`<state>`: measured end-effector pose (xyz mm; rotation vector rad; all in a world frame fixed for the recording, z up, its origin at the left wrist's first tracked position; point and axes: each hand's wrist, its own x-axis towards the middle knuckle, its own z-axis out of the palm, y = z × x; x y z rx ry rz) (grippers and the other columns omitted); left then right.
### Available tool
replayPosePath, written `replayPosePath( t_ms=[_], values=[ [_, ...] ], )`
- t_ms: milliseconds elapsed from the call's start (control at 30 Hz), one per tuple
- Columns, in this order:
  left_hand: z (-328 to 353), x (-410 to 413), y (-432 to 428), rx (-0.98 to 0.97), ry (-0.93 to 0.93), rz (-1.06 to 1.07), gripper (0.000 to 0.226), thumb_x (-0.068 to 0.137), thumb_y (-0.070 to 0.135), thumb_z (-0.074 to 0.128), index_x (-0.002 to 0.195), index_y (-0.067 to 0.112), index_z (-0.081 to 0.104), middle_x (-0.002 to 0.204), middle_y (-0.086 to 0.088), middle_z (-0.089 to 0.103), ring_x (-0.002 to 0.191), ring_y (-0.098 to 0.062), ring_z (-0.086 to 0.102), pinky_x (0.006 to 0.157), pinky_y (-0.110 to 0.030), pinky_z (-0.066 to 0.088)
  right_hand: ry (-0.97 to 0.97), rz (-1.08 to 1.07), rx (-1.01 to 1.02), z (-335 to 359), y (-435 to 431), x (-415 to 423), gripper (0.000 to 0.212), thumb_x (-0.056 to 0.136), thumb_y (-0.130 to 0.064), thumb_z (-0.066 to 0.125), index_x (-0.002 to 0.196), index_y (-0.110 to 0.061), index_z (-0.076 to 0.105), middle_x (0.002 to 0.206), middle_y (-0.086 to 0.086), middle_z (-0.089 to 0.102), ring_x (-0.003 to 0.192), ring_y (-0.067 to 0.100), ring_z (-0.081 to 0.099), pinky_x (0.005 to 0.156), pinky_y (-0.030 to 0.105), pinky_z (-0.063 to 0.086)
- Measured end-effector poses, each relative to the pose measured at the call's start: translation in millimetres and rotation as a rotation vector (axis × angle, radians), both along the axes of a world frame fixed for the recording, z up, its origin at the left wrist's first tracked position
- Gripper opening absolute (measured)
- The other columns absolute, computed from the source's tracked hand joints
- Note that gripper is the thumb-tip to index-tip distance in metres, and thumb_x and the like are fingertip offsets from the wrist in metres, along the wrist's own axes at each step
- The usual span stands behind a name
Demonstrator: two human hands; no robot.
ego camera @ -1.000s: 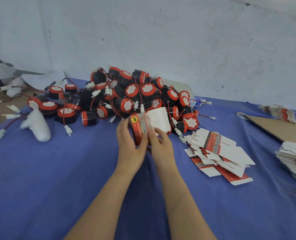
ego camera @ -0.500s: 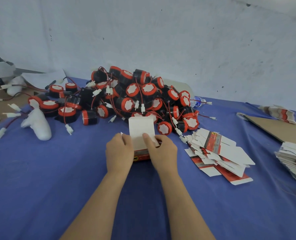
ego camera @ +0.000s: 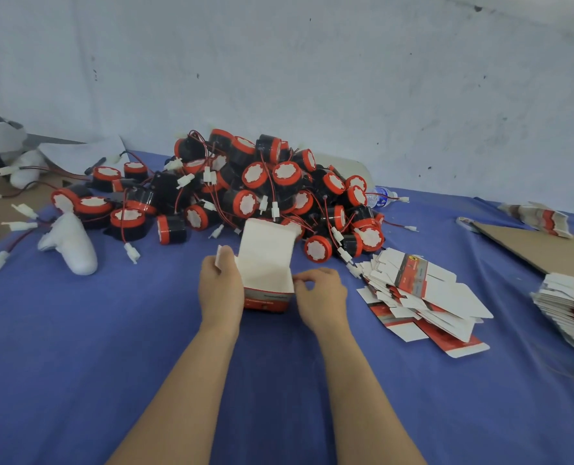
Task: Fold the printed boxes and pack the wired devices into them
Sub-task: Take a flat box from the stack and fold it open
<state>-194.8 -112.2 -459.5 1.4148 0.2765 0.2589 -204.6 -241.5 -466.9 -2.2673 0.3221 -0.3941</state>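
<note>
On the blue-clothed counter [ego camera: 77,364], a white foam piece [ego camera: 69,245] lies at nine o'clock from the work, with loose white plugs on red wires around it. A heap of black-and-red wired devices [ego camera: 262,193] fills the far middle of the cloth, at twelve o'clock from the hands, its wires tangled through one another. Just in front of the heap, the left hand [ego camera: 220,286] has its grip wrapped round the left wall of the box [ego camera: 267,270], the thumb lying on a small white side flap that sticks up. The box stands upright on the cloth between both hands, its white lid flap raised and leaning toward the heap, its red printed front facing the person. At three o'clock of the box, the right hand [ego camera: 322,297] has its grip pinched, thumb and forefinger curled onto the upper right corner of the box. Farther toward three o'clock a loose spread of flat printed boxes [ego camera: 423,297] lies fanned on the cloth, touching the heap's near right edge. Beyond it at two o'clock lies a brown cardboard sheet [ego camera: 547,250], and a neater stack [ego camera: 567,303] of flat boxes sits at the right edge.
</note>
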Motion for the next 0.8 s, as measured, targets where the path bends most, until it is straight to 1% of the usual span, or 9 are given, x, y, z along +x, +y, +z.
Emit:
replayPosePath(
  t_ms=[67,133,267,367,467,567,633,733,800],
  values=[
    [-0.4,-0.7,5.3,0.03,-0.052,0.135,0.028,0.1,0.04,0.036,0.085,0.017,0.043,0.074,0.004,0.044,0.064,-0.01,0.042,0.054,-0.028,0.031,-0.047,0.014,-0.019,1.7,1.9,6.1,0.031,0.098,-0.015,0.047,0.126,-0.019,0.059,0.143,0.001,0.04,0.125,0.024,0.042,0.085,0.021,0.033],
    [-0.3,-0.6,8.5,0.013,-0.08,0.207,0.026,0.102,0.039,0.034,0.098,0.016,0.043,0.08,0.006,0.049,0.068,-0.007,0.047,0.054,-0.027,0.032,-0.088,-0.026,-0.013,7.2,3.6,15.7,0.04,0.099,-0.011,0.044,0.139,-0.015,0.045,0.15,0.003,0.033,0.126,0.024,0.044,0.085,0.024,0.036],
    [-1.6,3.8,10.0,0.006,-0.1,0.252,0.022,0.103,0.036,0.033,0.103,0.017,0.042,0.099,-0.002,0.055,0.082,-0.013,0.053,0.057,-0.024,0.037,-0.093,-0.041,-0.029,18.5,0.9,43.5,0.049,0.098,-0.007,0.042,0.146,-0.009,0.032,0.157,0.005,0.022,0.13,0.023,0.041,0.082,0.022,0.033],
    [-2.6,5.6,5.5,0.049,-0.123,0.255,0.028,0.102,0.033,0.034,0.111,0.009,0.047,0.116,-0.009,0.052,0.101,-0.02,0.054,0.067,-0.023,0.044,0.057,-0.051,-0.141,17.2,-4.0,58.0,0.058,0.097,-0.009,0.045,0.15,-0.013,0.022,0.161,0.003,0.006,0.13,0.029,0.043,0.079,0.029,0.035],
    [-3.3,5.8,2.7,0.08,-0.118,0.244,0.037,0.102,0.033,0.034,0.12,0.003,0.048,0.125,-0.012,0.048,0.114,-0.025,0.051,0.083,-0.036,0.05,0.152,-0.1,-0.218,15.3,-7.9,65.1,0.067,0.095,-0.015,0.05,0.152,-0.015,0.014,0.159,0.008,-0.004,0.118,0.037,0.05,0.076,0.034,0.04],
    [-3.0,6.0,1.7,0.094,-0.107,0.242,0.039,0.102,0.033,0.033,0.123,0.002,0.047,0.127,-0.013,0.047,0.116,-0.027,0.05,0.09,-0.043,0.051,0.211,-0.162,-0.164,19.0,-10.8,68.7,0.063,0.095,-0.027,0.052,0.149,-0.014,0.022,0.152,0.02,0.012,0.115,0.039,0.051,0.08,0.037,0.043],
    [-2.4,5.4,1.0,0.096,-0.102,0.245,0.039,0.102,0.033,0.033,0.124,0.002,0.047,0.128,-0.012,0.045,0.117,-0.027,0.049,0.093,-0.045,0.049,0.214,-0.166,-0.15,16.2,-11.7,69.1,0.055,0.095,-0.032,0.054,0.141,-0.009,0.035,0.148,0.018,0.021,0.119,0.039,0.047,0.087,0.04,0.045],
    [-3.1,5.4,1.5,0.104,-0.114,0.25,0.04,0.102,0.032,0.033,0.121,0.0,0.048,0.126,-0.013,0.047,0.116,-0.027,0.05,0.092,-0.047,0.05,0.058,-0.138,0.021,8.5,-5.9,68.4,0.054,0.094,-0.043,0.054,0.131,-0.007,0.04,0.141,0.01,0.039,0.11,0.028,0.052,0.076,0.034,0.041],
    [-4.3,6.4,2.5,0.1,-0.115,0.254,0.041,0.102,0.032,0.032,0.12,-0.001,0.048,0.126,-0.014,0.048,0.116,-0.028,0.052,0.09,-0.049,0.052,-0.055,-0.114,0.21,8.4,-0.1,70.3,0.054,0.094,-0.037,0.057,0.133,-0.01,0.033,0.134,0.011,0.048,0.103,0.025,0.053,0.077,0.033,0.041]
  ],
)
